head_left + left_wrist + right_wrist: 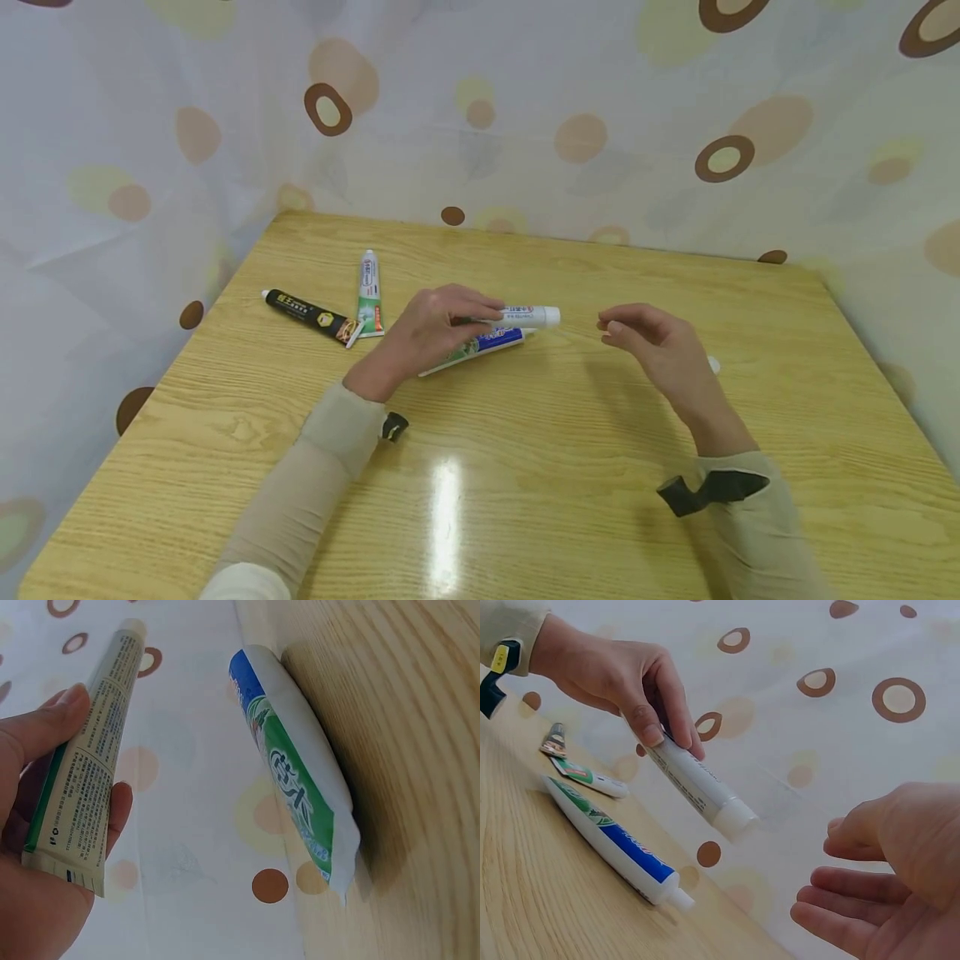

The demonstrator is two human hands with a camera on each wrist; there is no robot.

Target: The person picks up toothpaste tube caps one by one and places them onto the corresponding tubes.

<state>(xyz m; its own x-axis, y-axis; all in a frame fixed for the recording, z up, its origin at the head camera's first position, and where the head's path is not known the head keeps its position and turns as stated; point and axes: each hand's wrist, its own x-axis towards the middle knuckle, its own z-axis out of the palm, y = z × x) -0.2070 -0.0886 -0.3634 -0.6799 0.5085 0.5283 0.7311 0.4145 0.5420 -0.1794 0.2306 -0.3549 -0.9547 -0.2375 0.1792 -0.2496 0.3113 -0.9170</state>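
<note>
My left hand (442,325) grips a white toothpaste tube (531,316) above the table, its white cap pointing right. Seen from the left wrist, the thumb lies across the held tube's printed back (90,750), and the crimped end is near the palm. To the right of the cap, my right hand (660,354) is raised with nothing in it. Its thumb and fingers (847,889) are apart and loosely bent, a short gap from the cap. Below the held tube, a blue, green and white toothpaste tube (619,844) lies on the table, partly hidden by the left hand in the head view.
Further left on the wooden table (525,467), a black tube (307,315) overlaps the bottom end of a white and green tube (369,292). A small white rounded end (714,364) shows behind the right hand. Patterned cloth (525,108) hangs along the table's back and sides.
</note>
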